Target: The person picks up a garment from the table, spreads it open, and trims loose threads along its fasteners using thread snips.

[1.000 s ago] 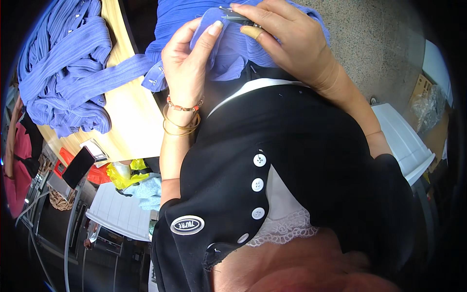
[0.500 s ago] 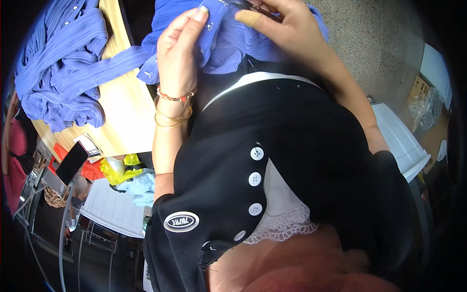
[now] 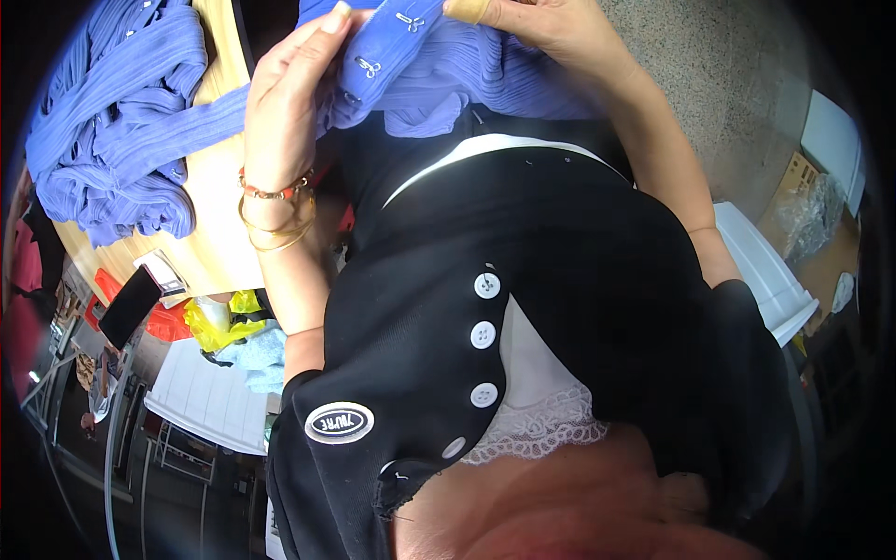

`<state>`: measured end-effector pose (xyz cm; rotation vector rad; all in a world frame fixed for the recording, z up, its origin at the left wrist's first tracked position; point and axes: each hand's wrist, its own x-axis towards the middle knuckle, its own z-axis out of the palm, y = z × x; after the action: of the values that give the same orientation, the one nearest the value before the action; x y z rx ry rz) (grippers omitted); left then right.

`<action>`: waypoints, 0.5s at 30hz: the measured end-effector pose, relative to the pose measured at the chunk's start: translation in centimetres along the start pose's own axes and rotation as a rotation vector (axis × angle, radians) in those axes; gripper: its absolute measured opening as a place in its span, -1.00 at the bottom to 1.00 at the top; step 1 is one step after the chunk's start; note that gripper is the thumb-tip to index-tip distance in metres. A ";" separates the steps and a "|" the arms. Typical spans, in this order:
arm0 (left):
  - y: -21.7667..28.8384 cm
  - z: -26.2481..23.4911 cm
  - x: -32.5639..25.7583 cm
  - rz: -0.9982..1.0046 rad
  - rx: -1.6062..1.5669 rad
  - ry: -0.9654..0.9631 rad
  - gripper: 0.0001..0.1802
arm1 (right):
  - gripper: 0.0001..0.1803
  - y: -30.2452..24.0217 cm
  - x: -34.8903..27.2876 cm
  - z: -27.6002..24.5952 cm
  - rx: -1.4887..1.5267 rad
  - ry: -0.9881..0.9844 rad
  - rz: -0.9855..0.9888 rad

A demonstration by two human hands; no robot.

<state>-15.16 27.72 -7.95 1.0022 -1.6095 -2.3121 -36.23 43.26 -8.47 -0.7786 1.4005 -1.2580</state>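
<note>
Item in hand: a blue ribbed garment (image 3: 439, 75), held up at the top of the view, close in front of my chest. A flat band of it with small metal hook fastenings (image 3: 387, 42) runs between my two hands; the rest of the cloth hangs in folds beneath them, against my black top (image 3: 560, 280). My left hand (image 3: 289, 103) is closed on the left end of the band, fingers curled over the front of it and thumb behind, so the cloth is pinched between them. On that wrist: a red beaded bracelet and thin gold bangles (image 3: 275, 219). My right hand (image 3: 541, 28) holds the upper right part of the band at the very top edge of the view; its fingers are bent down onto the cloth, a strip of tan tape on one fingertip (image 3: 467, 9), and part of the hand is cut off by the frame, so how tightly it grips I cannot tell exactly. To my left, on the wooden table (image 3: 215, 252): a heap of more blue ribbed garments (image 3: 112, 140), one sleeve trailing toward the piece I hold. Below the table edge: a yellow plastic bag (image 3: 219, 317), something red beside it, a dark flat device (image 3: 131, 303). To my right, on the speckled floor (image 3: 719, 84): a white lidded box (image 3: 765, 275) and a cardboard box (image 3: 821, 224).
</note>
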 end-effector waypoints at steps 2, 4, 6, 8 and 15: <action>0.7 1.6 -0.6 0.057 0.036 0.007 -0.60 | -0.85 -0.2 -0.2 0.1 0.068 -0.006 -0.007; 0.3 2.3 -0.4 0.266 0.206 0.062 -0.63 | -0.86 -0.4 -0.3 0.3 0.091 -0.004 -0.007; 0.6 2.8 -0.3 0.319 0.186 0.003 -0.61 | -0.88 -0.7 -0.6 0.1 0.089 -0.015 -0.036; 0.9 4.3 -0.5 0.396 0.122 0.035 -0.67 | -0.88 -0.8 -0.5 0.0 0.075 -0.007 -0.031; 1.3 5.9 -0.5 0.399 0.437 0.209 -0.70 | -0.81 -0.7 -0.8 -0.3 -0.177 0.035 -0.117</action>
<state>-18.58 31.98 -5.38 0.8579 -2.0451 -1.5847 -36.38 43.96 -7.65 -0.9758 1.5285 -1.2534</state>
